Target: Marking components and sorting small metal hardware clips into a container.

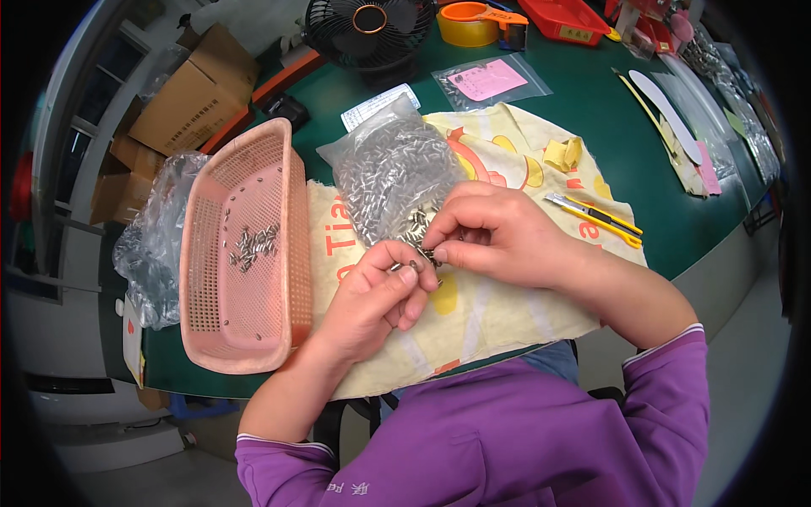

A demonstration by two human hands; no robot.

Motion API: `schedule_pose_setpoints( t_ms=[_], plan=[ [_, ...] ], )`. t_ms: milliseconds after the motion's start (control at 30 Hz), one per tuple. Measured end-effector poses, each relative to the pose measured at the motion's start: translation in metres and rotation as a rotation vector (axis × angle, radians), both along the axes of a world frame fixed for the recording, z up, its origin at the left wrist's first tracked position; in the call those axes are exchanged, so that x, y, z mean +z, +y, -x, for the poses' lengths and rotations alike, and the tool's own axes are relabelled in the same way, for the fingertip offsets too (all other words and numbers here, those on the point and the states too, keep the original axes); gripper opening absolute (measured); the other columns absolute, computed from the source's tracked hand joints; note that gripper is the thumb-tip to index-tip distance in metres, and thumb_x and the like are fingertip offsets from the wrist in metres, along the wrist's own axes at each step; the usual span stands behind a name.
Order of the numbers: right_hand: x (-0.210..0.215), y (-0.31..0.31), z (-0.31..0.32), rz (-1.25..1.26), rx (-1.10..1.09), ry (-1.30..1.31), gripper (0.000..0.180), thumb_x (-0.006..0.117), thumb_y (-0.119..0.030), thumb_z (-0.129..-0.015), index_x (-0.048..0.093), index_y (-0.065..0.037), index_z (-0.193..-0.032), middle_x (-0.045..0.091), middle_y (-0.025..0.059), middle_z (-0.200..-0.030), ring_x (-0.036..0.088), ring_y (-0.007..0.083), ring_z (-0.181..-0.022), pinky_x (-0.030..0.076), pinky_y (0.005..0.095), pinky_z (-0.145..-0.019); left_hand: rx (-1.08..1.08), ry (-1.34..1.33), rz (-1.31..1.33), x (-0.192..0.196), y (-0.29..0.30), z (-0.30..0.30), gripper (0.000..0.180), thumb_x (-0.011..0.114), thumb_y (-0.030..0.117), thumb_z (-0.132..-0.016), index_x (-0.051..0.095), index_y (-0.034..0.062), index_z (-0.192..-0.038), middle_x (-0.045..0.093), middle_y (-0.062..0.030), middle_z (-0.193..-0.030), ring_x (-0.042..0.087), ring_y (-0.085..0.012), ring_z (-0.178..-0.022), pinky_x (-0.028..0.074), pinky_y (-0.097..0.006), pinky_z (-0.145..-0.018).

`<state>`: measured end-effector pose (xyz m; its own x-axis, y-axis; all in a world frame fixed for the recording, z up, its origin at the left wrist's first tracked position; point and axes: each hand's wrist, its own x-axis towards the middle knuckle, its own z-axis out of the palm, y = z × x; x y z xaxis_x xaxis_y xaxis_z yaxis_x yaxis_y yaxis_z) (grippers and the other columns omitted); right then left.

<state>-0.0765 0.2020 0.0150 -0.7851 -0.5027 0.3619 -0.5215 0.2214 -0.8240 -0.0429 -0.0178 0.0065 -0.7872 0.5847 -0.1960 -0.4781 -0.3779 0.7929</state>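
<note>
Over a patterned yellow cloth (507, 325), my two hands meet in front of an open clear plastic bag (384, 160) full of small silvery metal pins. My left hand (380, 291) is closed around a few of these small metal parts, thumb against the fingers. Just to its right and touching, my right hand (503, 232) pinches a small metal piece between thumb and forefinger; its exact shape is too small to tell. Loose metal pins (418, 224) spill from the bag's mouth beside the fingers. A pink plastic basket (249, 313) left of the cloth has several similar pins on its bottom.
A yellow utility knife (596, 220) lies on the cloth's right side. Behind are a black fan (367, 38), a yellow tape roll (469, 29), a red tray (566, 21) and a small bag with a pink label (486, 80). Cardboard boxes (190, 101) stand far left.
</note>
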Motion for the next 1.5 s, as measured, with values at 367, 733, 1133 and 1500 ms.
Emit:
schedule_pose_setpoints(
  t_ms=[367,733,1133,1500],
  plan=[
    [-0.007,0.003,-0.003,-0.376,0.016,0.330,0.009,0.069,-0.011,-0.073,0.067,-0.010,-0.081,0.058,0.0049,-0.081,0.059,0.0253,-0.083,0.049,0.0364,-0.069,0.036,-0.065,-0.059,0.000,-0.003,0.003,0.016,0.044,0.013,-0.096,0.049,0.0046,-0.109,0.057,-0.0109,-0.096,0.044,-0.0090,-0.065,0.034,-0.020,-0.051],
    [0.002,-0.001,-0.001,-0.054,0.097,0.290,0.015,0.075,-0.012,-0.074,0.065,-0.010,-0.086,0.060,0.0027,-0.082,0.058,0.0231,-0.081,0.046,0.0352,-0.072,-0.054,-0.047,0.118,0.004,0.001,-0.003,0.011,0.052,0.009,-0.097,0.054,0.0046,-0.107,0.062,-0.0078,-0.089,0.043,-0.0045,-0.052,0.033,-0.018,-0.044],
    [-0.005,-0.006,0.001,0.082,0.168,-0.040,0.019,0.075,-0.007,-0.076,0.067,-0.006,-0.094,0.060,0.0025,-0.081,0.059,0.0113,-0.071,0.049,0.0243,-0.061,-0.017,-0.015,0.190,0.005,0.000,-0.001,0.009,0.059,0.003,-0.092,0.055,0.0047,-0.100,0.062,-0.0077,-0.087,0.046,-0.0043,-0.054,0.036,-0.017,-0.045],
    [0.003,0.005,0.002,-0.121,0.022,0.097,0.017,0.073,-0.008,-0.076,0.067,-0.008,-0.091,0.059,0.0032,-0.084,0.060,0.0174,-0.080,0.049,0.0303,-0.068,-0.033,-0.075,0.097,0.004,0.000,0.000,0.009,0.056,0.007,-0.094,0.054,0.0053,-0.103,0.062,-0.0076,-0.090,0.046,-0.0050,-0.058,0.035,-0.017,-0.046]
  ],
)
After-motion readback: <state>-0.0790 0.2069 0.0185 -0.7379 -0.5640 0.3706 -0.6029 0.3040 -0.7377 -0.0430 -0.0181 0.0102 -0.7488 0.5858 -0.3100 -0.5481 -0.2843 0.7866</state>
